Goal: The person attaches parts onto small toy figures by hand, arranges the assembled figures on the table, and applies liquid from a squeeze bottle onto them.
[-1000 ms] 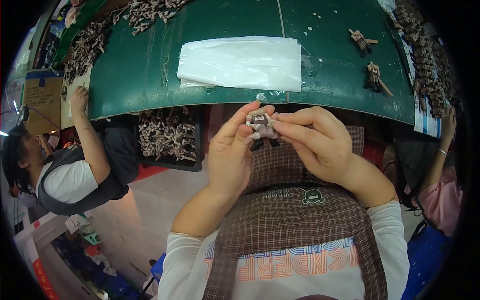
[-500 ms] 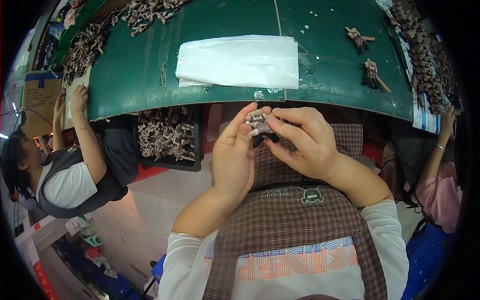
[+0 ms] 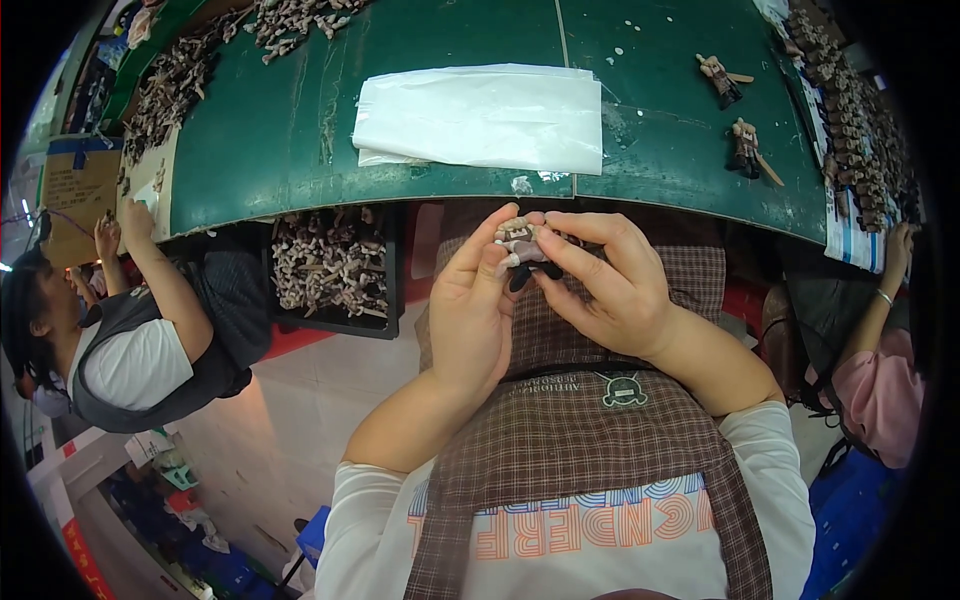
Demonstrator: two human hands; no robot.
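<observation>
Both hands pinch one small toy figure above the lap, just short of the counter's edge.

Nearest, over a brown checked apron, the left hand and right hand meet, each grip closed on the small figure, fingertips touching it from both sides. To the left, under the counter, a black tray holds a heap of similar figure parts. Beyond, on the green counter, lies a white plastic bag; two finished figures lie to the right, with piles of more along the far edges.
</observation>
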